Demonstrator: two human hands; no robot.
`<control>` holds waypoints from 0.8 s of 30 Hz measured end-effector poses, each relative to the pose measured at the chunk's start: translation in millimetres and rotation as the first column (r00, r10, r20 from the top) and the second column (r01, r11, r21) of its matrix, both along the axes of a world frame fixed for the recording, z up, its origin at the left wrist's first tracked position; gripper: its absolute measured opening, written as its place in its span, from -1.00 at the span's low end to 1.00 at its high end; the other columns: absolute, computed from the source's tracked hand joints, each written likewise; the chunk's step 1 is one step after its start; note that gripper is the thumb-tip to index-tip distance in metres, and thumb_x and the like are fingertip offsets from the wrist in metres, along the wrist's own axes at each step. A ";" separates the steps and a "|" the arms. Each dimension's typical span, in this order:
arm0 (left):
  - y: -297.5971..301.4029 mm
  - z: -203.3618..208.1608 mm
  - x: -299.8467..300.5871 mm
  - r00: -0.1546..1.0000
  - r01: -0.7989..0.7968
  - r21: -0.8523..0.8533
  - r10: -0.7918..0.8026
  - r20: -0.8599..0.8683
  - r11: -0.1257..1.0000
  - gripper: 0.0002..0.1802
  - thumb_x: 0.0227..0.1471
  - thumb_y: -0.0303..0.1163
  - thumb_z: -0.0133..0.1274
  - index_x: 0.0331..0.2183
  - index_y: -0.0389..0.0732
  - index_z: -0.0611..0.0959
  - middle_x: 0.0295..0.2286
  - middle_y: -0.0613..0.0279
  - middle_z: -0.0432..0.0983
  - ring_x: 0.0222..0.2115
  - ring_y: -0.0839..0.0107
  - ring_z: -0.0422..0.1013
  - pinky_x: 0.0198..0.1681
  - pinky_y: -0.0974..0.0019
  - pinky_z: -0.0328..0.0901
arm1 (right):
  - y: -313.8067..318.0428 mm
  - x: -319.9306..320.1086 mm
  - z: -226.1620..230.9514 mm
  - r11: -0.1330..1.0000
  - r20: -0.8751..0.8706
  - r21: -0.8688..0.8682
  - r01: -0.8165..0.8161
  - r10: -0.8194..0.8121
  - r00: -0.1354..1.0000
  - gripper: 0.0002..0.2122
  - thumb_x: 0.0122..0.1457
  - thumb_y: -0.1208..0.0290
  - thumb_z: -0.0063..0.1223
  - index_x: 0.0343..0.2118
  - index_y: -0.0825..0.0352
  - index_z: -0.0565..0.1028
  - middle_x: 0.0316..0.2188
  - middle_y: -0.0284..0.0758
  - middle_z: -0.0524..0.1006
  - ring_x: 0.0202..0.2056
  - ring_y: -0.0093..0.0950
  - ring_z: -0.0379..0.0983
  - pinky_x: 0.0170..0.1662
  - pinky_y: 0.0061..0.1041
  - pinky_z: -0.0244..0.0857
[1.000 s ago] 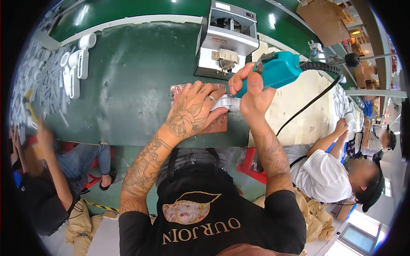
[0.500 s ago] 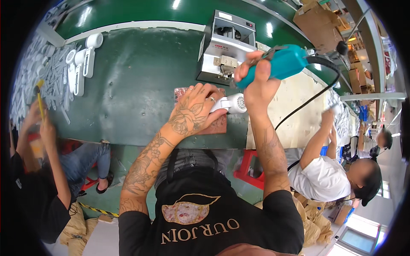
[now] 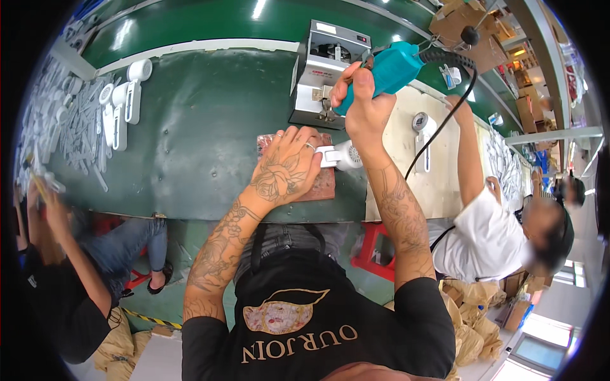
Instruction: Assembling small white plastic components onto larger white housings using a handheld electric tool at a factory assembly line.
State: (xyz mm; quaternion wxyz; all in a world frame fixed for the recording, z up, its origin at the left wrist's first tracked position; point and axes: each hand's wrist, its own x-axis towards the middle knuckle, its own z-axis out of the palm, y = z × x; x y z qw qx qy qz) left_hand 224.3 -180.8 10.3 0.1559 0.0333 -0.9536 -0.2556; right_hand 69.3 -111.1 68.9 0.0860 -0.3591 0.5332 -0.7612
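My left hand [image 3: 289, 164] is closed over the handle of a white handheld fan [image 3: 347, 154]. Its round grilled head sticks out to the right of my fingers. Under the fan lies a reddish pad [image 3: 323, 189], partly covered by my hand. In my right hand [image 3: 370, 113] is a teal electric screwdriver [image 3: 393, 68] with a black coiled cord at its rear. The screwdriver's front end is beside the front of a grey box-shaped screw feeder [image 3: 333, 73]; its bit is hard to make out.
Several white fans [image 3: 133, 92] and a heap of pale plastic parts [image 3: 70, 127] lie at the left of the green-topped table [image 3: 210, 127]. Another white fan [image 3: 422, 143] rests on beige sheeting to the right. A co-worker's arm [image 3: 469, 152] reaches over there; another person sits at left.
My right hand has moved left and slightly away with the screwdriver, closer to the feeder. My left hand stays on the fan. A fan now lies at right, near the co-worker's outstretched arm.
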 end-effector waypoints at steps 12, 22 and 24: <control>1.7 4.4 -2.9 0.995 0.002 -0.011 -0.003 -0.102 1.000 -0.71 0.16 -0.32 -0.03 -0.14 -0.28 0.54 -0.18 0.10 0.40 -0.13 0.12 0.34 -0.03 0.04 0.26 | 66.8 38.7 0.7 0.992 0.072 0.126 -0.004 -0.005 0.997 -0.38 0.20 -0.19 0.12 -0.20 0.47 0.41 -0.63 -0.31 0.37 -0.62 -0.47 0.32 -0.49 -0.45 0.25; 5.8 3.3 -4.4 0.999 0.014 0.056 -0.011 -0.052 0.998 -0.73 0.16 -0.36 -0.02 -0.10 -0.19 0.56 -0.08 0.16 0.40 -0.11 0.09 0.34 0.00 -0.03 0.24 | 69.3 41.5 -19.7 0.997 0.149 0.061 -0.043 0.033 0.988 -0.49 0.22 -0.07 0.17 -0.28 0.41 0.37 -0.61 -0.30 0.37 -0.60 -0.47 0.32 -0.49 -0.45 0.25; 5.5 5.7 -5.0 0.999 0.024 0.065 -0.021 -0.049 0.998 -0.73 0.15 -0.37 -0.01 -0.10 -0.19 0.56 -0.07 0.18 0.40 -0.11 0.09 0.34 0.00 -0.03 0.24 | 68.8 44.0 -21.0 0.996 0.143 0.048 -0.073 0.066 0.988 -0.54 0.22 -0.02 0.18 -0.33 0.37 0.35 -0.61 -0.30 0.37 -0.59 -0.48 0.32 -0.49 -0.45 0.25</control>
